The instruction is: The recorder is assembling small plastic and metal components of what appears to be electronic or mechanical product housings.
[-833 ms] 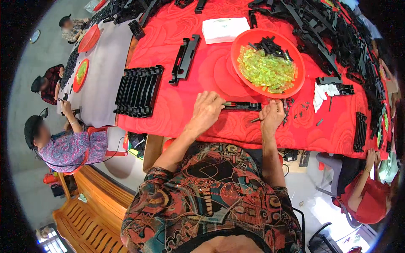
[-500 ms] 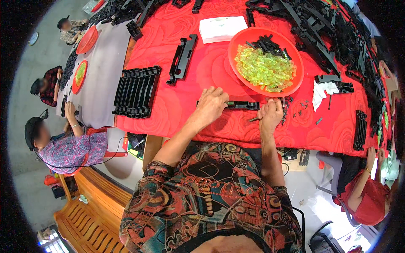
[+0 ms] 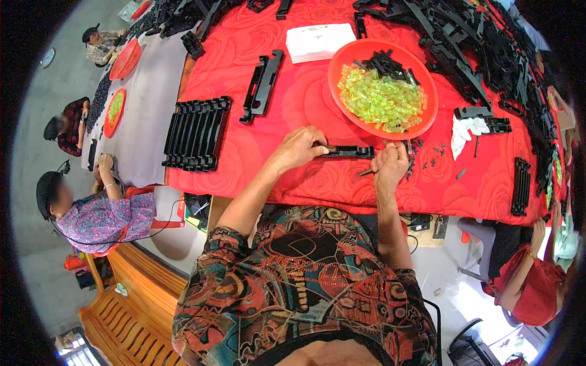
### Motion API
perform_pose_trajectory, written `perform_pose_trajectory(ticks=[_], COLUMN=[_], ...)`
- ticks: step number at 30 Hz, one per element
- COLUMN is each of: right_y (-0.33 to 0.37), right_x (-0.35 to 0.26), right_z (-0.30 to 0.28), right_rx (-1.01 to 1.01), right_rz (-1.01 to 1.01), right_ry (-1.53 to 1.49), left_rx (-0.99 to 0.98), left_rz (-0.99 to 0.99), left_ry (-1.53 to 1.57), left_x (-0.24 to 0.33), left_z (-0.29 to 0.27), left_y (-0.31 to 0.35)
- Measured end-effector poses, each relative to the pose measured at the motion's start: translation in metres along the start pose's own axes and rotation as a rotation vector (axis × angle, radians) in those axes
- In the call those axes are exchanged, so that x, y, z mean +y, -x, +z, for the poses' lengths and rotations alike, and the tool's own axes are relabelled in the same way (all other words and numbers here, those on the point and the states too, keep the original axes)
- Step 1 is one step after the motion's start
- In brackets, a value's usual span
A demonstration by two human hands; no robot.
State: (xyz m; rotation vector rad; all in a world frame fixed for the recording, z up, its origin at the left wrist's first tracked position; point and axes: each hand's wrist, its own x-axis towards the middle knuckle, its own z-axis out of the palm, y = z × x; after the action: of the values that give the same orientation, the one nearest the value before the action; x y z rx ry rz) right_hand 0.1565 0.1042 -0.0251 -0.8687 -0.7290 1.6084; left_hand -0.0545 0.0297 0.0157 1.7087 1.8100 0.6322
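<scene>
"On the red-clothed surface (image 3: 296, 91), near its front edge, what are the hands busy with?"

"One black bar (image 3: 354, 151), lying crosswise between them, just in front of the red bowl (image 3: 426, 82)."

"How does each hand stand?"

"The left hand (image 3: 302, 148) has its fingers closed on the bar's left part; whether it also pinches some smaller piece, I can't tell. The right hand (image 3: 390, 165) is curled by the other end, gripping a slim dark stick (image 3: 366, 172) whose tip pokes out leftward."

"And how far along does it look?"

"Partway, I'd judge. A neat row of black bars (image 3: 196, 134) sits to the left, probably the done ones, though I can't check their fittings from this view. A single bar (image 3: 268, 85) lies apart beyond that row."

"What seems left?"

"The bar between the hands, being worked on, and likely plenty more: the bowl holds many yellow-green pieces (image 3: 381, 104) with small black parts (image 3: 384, 64) beside them, and a big heap of black parts (image 3: 455, 55) covers the far right."
</scene>
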Motion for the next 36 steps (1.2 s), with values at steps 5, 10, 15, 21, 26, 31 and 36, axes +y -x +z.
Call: perform_pose_trajectory(ticks=[5, 10, 15, 21, 26, 31, 36], right_y=[0.0, 0.001, 0.001, 0.0, 0.0, 0.002, 0.001], right_x=[0.0, -0.002, 0.002, 0.0, 0.0, -0.001, 0.0], right_z=[0.0, 0.0, -0.002, 0.0, -0.001, 0.002, -0.001], right_rx=[-0.018, -0.01, -0.01, -0.016, -0.013, -0.015, -0.018], right_rz=[-0.002, 0.019, 0.006, -0.042, -0.015, -0.013, 0.0], right_ry=[0.0, -0.011, -0.01, -0.001, 0.011, 0.007, -0.014], left_rx=[-0.023, -0.064, -0.098, -0.154, -0.142, -0.13, -0.127], left_rz=[0.055, 0.054, 0.045, -0.063, -0.074, -0.012, -0.096], left_ry=[0.003, 0.014, -0.047, 0.003, 0.071, 0.031, 0.165], left_x=[-0.007, -0.004, 0.001, 0.011, 0.008, -0.003, 0.001], left_z=[0.001, -0.001, -0.003, -0.005, 0.0, 0.007, 0.005], left_y=[0.001, 0.0, 0.003, 0.01, 0.011, 0.009, 0.012])
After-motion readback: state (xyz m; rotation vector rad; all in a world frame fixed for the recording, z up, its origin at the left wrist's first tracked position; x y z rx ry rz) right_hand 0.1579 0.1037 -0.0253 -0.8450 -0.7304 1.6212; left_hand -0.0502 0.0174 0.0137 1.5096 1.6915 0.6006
